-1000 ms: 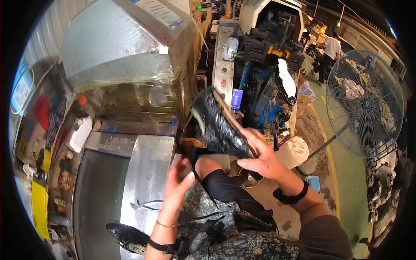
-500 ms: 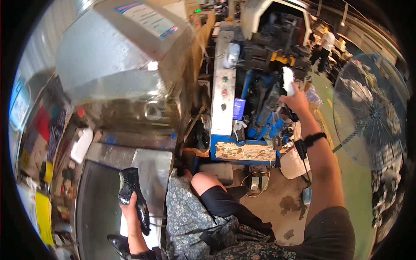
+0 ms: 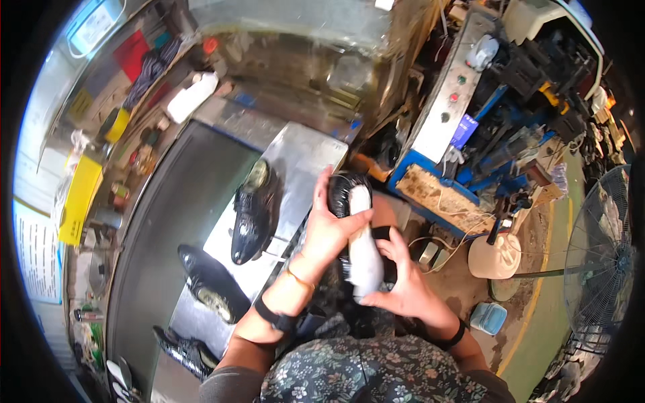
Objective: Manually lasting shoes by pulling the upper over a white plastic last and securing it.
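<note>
A glossy black shoe [image 3: 340, 195] is held lengthwise in the left hand [image 3: 329, 233], its long white underside [image 3: 365, 262] facing up, its near end at the right hand [image 3: 406, 285].

Standing fan [image 3: 615, 269] and control panel [image 3: 432, 138], right side of view.
The fan is round and wire-guarded. The panel carries a green button [image 3: 461, 79] above a red button [image 3: 454, 98]. A beige jug [image 3: 490, 258] and a light-blue tub [image 3: 488, 318] stand near the fan. Upper left: a white bottle [image 3: 193, 97], tilted.
</note>
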